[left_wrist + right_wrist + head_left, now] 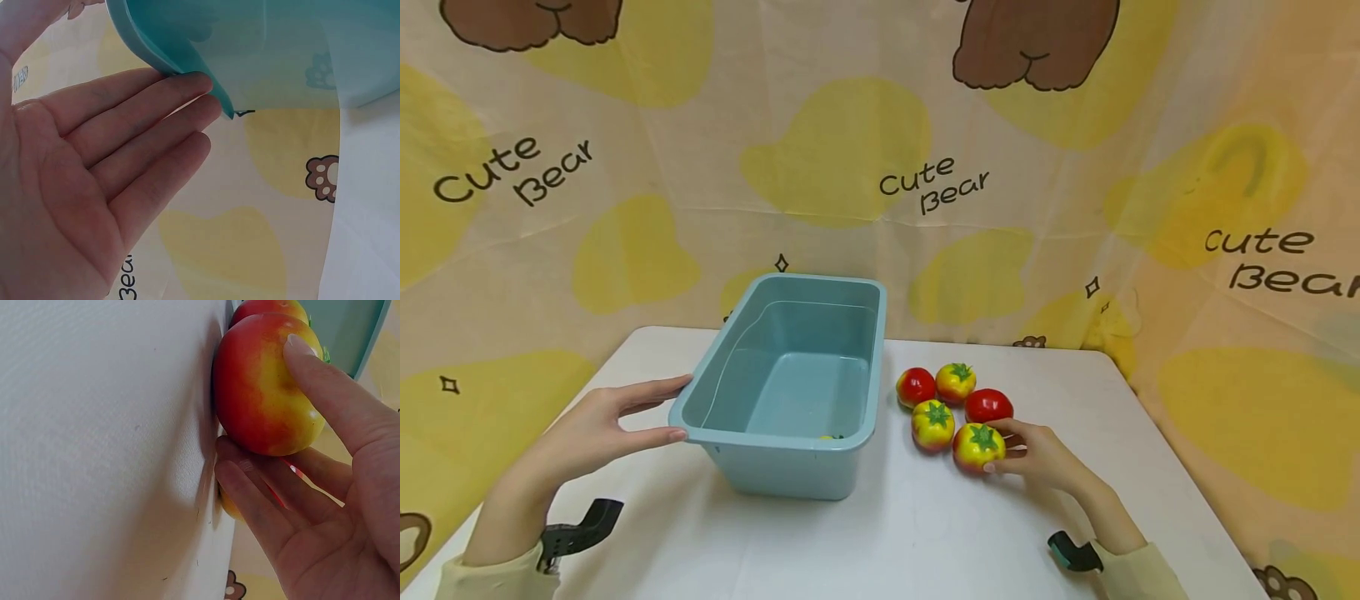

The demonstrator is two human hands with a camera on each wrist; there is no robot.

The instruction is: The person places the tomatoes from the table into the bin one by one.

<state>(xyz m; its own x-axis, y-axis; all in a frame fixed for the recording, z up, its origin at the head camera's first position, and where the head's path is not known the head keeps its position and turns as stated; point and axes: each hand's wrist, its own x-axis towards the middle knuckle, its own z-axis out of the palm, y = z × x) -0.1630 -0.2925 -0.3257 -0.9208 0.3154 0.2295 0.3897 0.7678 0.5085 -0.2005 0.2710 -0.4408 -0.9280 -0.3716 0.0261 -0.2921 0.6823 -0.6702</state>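
Your right hand pinches the nearest yellow-red tomato with thumb and fingers, this tomato lying left of the palm and right of the blue bin, whose near left corner your left hand touches with straight fingers.

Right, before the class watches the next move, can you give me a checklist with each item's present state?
1. Blue bin upright on the table: ok.
2. Left hand at the bin: ok, touching its near left corner.
3. Right hand on the nearest fruit: ok, thumb and fingers around it.
4. Grip firm enough to lift: cannot tell.
5. Sideways path to the bin clear: not ok, another yellow fruit sits partly between; lifting over it is probably safer.
6. Bin's full contents known: cannot tell, only a yellow-and-green bit shows just past the near rim.
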